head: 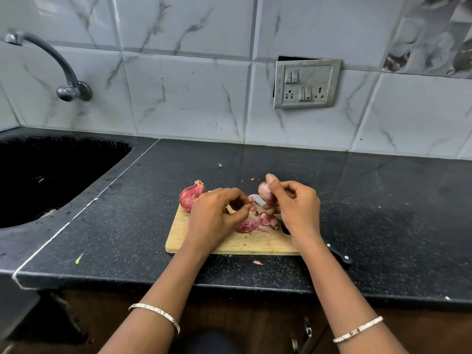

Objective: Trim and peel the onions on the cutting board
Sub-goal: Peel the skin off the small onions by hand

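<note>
Fingers [240,203] of left hand [217,218] curled tight, pinching strip of pink skin [251,199] above wooden cutting board [229,245]. Unpeeled red onion [190,196] sat on board's far left corner, just beyond left hand. Heap of peelings [255,223] lay between both hands. Right hand [296,210] gripped 1 pale, mostly peeled onion [265,191] between thumb and curled fingers, raised over board. Black knife handle [339,255] rested on dark counter [127,226], near right.
</note>
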`<state>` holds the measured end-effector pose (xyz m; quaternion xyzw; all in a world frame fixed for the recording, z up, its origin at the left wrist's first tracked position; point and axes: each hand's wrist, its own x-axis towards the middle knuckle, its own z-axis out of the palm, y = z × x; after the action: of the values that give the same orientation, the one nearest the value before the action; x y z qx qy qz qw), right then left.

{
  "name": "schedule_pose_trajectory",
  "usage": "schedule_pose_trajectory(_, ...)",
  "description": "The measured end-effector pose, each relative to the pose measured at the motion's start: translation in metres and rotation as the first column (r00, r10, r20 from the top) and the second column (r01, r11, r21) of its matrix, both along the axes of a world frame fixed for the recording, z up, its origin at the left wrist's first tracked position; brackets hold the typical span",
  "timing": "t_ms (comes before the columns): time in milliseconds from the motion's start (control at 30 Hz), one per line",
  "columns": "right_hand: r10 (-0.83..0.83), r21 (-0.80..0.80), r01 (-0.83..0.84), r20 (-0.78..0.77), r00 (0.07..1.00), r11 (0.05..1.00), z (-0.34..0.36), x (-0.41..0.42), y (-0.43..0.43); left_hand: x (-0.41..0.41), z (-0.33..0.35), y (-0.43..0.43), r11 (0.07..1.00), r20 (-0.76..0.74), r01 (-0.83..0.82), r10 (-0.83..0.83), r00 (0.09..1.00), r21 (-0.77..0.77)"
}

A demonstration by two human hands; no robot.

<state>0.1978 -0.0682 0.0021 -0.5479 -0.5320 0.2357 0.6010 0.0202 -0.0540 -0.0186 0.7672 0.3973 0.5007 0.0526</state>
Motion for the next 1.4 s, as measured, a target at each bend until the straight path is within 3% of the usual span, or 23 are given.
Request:
schedule_pose_trajectory(233, 0.051, -0.025, -0.051, -0.030, 0.998, 0.998, 0.002, -0.004, -0.004, 0.002, -0.004, 0.002, 0.993, -0.190, -0.109, 0.115, 0.975, 0.040)
schedule_pose_trajectory(367, 0.097, -0.065, -0.102, -0.077, 0.992, 0.993, 0.003, -0.002, -0.004, 0.003, -0.004, -0.001, 0.988, -0.149, -0.106, 0.122, 0.981, 0.111)
schedule_pose_trajectory(533, 0.140, -0.063, -0.141, -0.020, 0.990, 0.988, 0.000, -0.006, -0.002, 0.007, -0.005, -0.006, 0.947, -0.142, -0.163, 0.208, 0.968, 0.278)
schedule_pose_trajectory(600, 0.174, -0.068, -0.179, -0.075, 0.982, 0.982, 0.004, -0.007, -0.006, 0.008, -0.006, -0.005, 0.941, -0.137, -0.163, 0.211, 0.968, 0.297)
schedule_pose_trajectory(867, 0.215, -0.088, -0.229, -0.152, 0.965, 0.969, 0.007, -0.008, -0.011, 0.006, -0.009, -0.002, 0.933, -0.088, -0.181, 0.219, 0.972, 0.312)
schedule_pose_trajectory(1100, 0.161, -0.063, -0.175, -0.176, 0.971, 0.983, 0.005, -0.006, -0.008, 0.007, -0.007, -0.001, 0.909, -0.097, -0.366, 0.390, 0.916, 0.198)
schedule_pose_trajectory(1233, 0.150, -0.037, -0.158, -0.170, 0.974, 0.987, 0.003, -0.005, -0.007, 0.010, -0.007, 0.002, 0.944, -0.193, -0.287, 0.315, 0.929, 0.161)
schedule_pose_trajectory(1400, 0.199, -0.005, -0.200, -0.070, 0.977, 0.980, 0.001, -0.006, -0.003, 0.003, -0.004, 0.004, 0.998, -0.116, -0.043, 0.047, 0.992, 0.036)
